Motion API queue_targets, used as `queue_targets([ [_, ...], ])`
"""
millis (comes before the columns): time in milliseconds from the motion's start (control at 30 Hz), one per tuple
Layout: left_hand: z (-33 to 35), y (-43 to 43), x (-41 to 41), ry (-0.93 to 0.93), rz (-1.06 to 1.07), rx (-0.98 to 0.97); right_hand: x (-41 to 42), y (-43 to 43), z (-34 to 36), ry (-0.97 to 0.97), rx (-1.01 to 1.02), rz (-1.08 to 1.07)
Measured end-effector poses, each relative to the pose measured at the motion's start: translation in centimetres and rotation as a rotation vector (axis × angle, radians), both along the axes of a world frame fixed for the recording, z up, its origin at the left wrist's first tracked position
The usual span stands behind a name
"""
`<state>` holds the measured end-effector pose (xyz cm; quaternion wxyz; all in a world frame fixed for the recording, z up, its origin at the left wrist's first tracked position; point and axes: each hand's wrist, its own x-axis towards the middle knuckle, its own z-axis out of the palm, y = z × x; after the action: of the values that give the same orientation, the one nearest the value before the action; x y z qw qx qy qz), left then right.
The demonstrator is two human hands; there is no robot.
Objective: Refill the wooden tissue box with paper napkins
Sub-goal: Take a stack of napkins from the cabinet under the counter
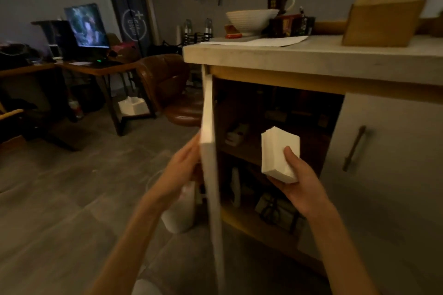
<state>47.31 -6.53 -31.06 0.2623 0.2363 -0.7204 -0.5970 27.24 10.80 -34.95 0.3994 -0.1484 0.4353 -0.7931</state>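
My right hand (300, 182) grips a white stack of paper napkins (278, 151) in front of the open cupboard, thumb on its front face. My left hand (182, 167) holds the edge of the white cupboard door (208, 151), which stands open and edge-on to me. A wooden box (381, 23), open at the top with a tall back panel, stands on the grey countertop (311, 55) at the upper right.
Inside the cupboard are dark shelves (242, 153) with blurred items. A closed door with a bar handle (354, 148) is to the right. On the counter sit a white bowl (250, 19), mugs and paper. A brown chair (172, 86) and desk with monitor (87, 25) stand at left.
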Motion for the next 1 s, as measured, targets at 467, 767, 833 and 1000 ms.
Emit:
queue_targets([
  [467, 0.7, 10.7, -25.3, -0.081, 0.048, -0.244, -5.8, 14.0, -2.2, 0.135, 0.156, -0.630],
  [767, 0.1, 9.8, -29.6, -0.045, 0.100, -0.196, -6.4, 12.6, -4.6, 0.086, 0.263, -0.593],
  [833, 0.3, 9.8, -30.2, -0.050, 0.103, -0.131, -6.3, 12.3, -5.0, 0.078, 0.295, -0.590],
  [1000, 0.4, 9.9, -30.9, -0.057, 0.126, -0.036, -5.7, 12.0, -5.8, 0.063, 0.319, -0.589],
])
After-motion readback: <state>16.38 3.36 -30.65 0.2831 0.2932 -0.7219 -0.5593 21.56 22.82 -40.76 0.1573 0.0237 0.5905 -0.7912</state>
